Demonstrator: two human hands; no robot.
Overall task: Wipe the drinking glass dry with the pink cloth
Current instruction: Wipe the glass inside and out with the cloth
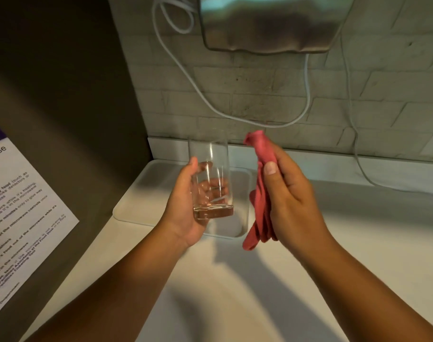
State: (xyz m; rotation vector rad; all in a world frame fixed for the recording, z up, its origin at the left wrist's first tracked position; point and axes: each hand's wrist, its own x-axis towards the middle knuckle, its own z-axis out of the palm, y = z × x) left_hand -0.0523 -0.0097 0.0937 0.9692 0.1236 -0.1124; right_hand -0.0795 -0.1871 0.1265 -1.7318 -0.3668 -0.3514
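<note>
My left hand (186,206) holds a clear drinking glass (211,164) upright above the counter, fingers wrapped around its lower half. A little to the right, my right hand (289,193) grips a bunched pink cloth (261,193) that hangs down past the palm, its top end poking up above my thumb. Cloth and glass are apart, with a narrow gap between them.
A white tray (146,201) lies on the white counter (358,230) under the glass. Behind runs a tiled wall with white cables (306,104) and a metal appliance (272,23) mounted above. A dark panel with a printed notice (20,206) stands at the left.
</note>
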